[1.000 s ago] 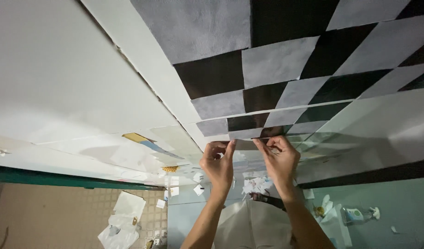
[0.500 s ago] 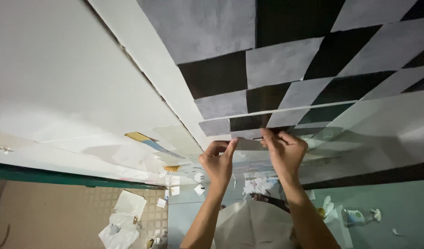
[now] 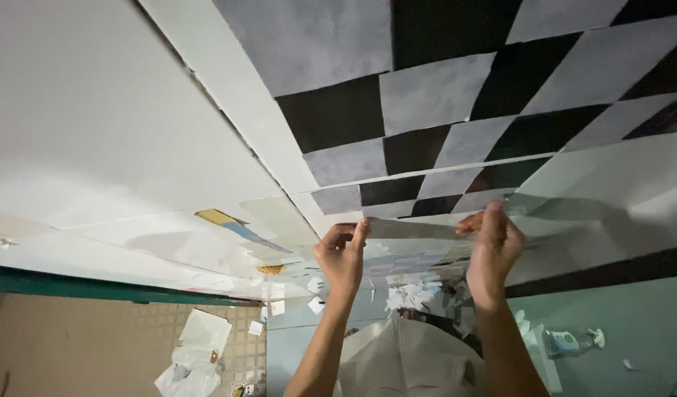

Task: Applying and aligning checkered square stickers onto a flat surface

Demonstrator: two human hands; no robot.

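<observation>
Overhead, both hands held a pale grey sheet (image 3: 415, 229) up against the black-and-grey checkered surface (image 3: 426, 110).

Left hand (image 3: 343, 257) pinched the sheet's left edge between thumb and curled fingers, while the right hand (image 3: 493, 246) gripped its right part, fingertips clenched on the thin material. The sheet lay nearly flat, just below the lowest row of the checkered surface, touching or almost touching it; which one could not be told. To the left of the checkered surface ran a plain white panel (image 3: 95, 125), and beneath that a green strip (image 3: 95, 287). Well below the checkered surface, paper scraps (image 3: 195, 353) lay on a tan tiled floor (image 3: 73, 345), and a small bottle (image 3: 570, 342) stood on a teal surface (image 3: 632, 316) near the right forearm.
</observation>
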